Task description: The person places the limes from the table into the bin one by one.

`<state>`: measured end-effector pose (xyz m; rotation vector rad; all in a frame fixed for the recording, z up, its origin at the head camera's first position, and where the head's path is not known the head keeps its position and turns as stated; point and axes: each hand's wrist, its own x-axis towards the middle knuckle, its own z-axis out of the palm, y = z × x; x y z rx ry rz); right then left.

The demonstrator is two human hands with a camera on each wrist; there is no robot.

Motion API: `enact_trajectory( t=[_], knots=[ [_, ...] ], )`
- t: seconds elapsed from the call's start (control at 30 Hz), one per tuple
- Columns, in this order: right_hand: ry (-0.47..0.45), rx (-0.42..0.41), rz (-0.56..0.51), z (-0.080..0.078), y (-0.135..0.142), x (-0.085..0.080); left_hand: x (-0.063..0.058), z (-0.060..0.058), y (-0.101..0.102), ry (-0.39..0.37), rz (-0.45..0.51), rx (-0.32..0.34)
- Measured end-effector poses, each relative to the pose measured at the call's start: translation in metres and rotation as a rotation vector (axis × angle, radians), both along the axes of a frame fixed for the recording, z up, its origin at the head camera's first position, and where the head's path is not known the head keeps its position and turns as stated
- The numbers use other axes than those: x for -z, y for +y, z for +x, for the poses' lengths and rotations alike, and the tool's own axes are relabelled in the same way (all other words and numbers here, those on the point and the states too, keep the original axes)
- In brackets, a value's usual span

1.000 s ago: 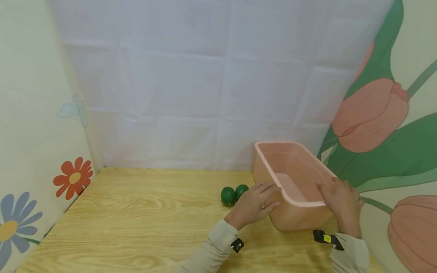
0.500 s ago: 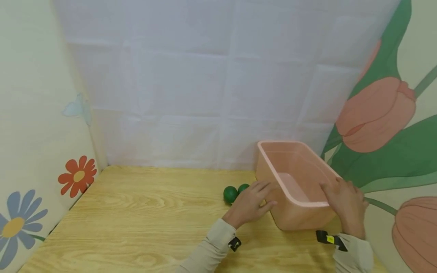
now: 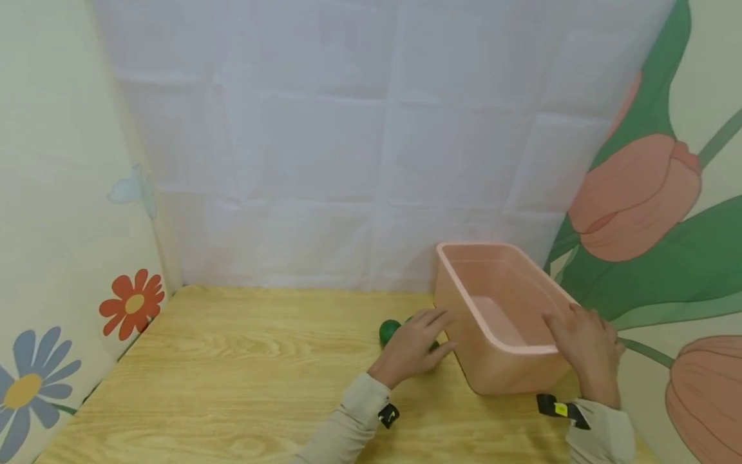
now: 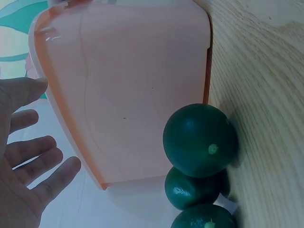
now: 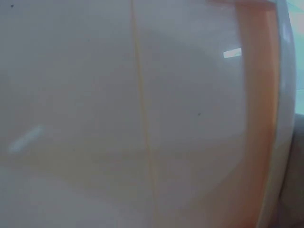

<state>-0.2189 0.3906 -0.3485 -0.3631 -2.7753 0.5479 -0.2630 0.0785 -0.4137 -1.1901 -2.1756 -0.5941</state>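
Observation:
A pink plastic bin (image 3: 493, 370) stands on the wooden table at the right. My right hand (image 3: 588, 351) holds its near right rim, thumb over the inner side; the outer fingers are partly hidden. In the right wrist view the bin's wall (image 5: 190, 95) fills most of the frame, with only a sliver of hand at the edge. Left of the bin, my left hand (image 3: 413, 348) hovers with spread fingers, apart from the rim. Under it sit round dark green fruits (image 3: 390, 331), partly covered by the hand. The left wrist view has three fruits (image 4: 199, 140) in a row beside the bin.
The wood-grain table (image 3: 232, 374) extends to the left. A white creased sheet (image 3: 301, 142) hangs behind it. Walls with painted flowers (image 3: 132, 304) flank both sides, the right one close to the bin.
My left hand has left the bin's left rim and moved left and slightly down, over the green fruits. The right hand stays at the bin's rim.

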Motion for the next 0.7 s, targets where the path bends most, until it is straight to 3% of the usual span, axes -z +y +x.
enact_trajectory(
  t=[0.7],
  knots=[
    [-0.007, -0.008, 0.01, 0.0, 0.001, 0.0, 0.005, -0.007, -0.011, -0.061, 0.005, -0.017]
  ],
)
